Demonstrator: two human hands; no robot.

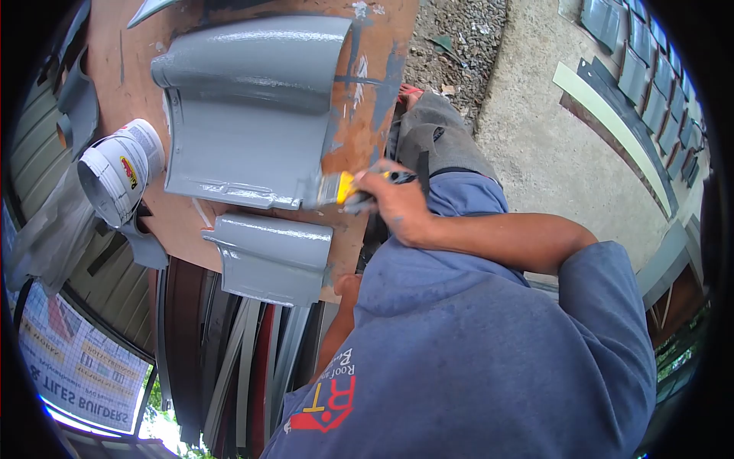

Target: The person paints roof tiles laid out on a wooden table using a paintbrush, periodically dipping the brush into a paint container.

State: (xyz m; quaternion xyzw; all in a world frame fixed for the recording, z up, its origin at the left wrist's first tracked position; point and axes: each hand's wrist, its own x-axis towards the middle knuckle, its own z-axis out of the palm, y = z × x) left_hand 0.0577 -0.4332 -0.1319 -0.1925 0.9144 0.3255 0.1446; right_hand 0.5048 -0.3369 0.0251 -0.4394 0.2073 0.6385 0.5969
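My right hand [394, 203] is closed round the dark handle of a paintbrush [332, 189], which has a yellow band. The bristles, blurred, touch the lower right corner of a large curved grey tile [248, 115] with a wet shine. That tile lies on a brown board [375, 145] marked with grey paint. Below it is a smaller glossy grey tile [271, 256]. My left hand [348, 285] is at the board's lower edge, beside the smaller tile; its fingers are mostly hidden.
A white paint bucket [115, 172] is tilted at the board's left side. More grey pieces [76, 103] stand at the far left. Long strips [245, 344] lie below the board. Rows of grey tiles [650, 76] and curved strips [612, 126] are on the concrete floor [535, 153] at right.
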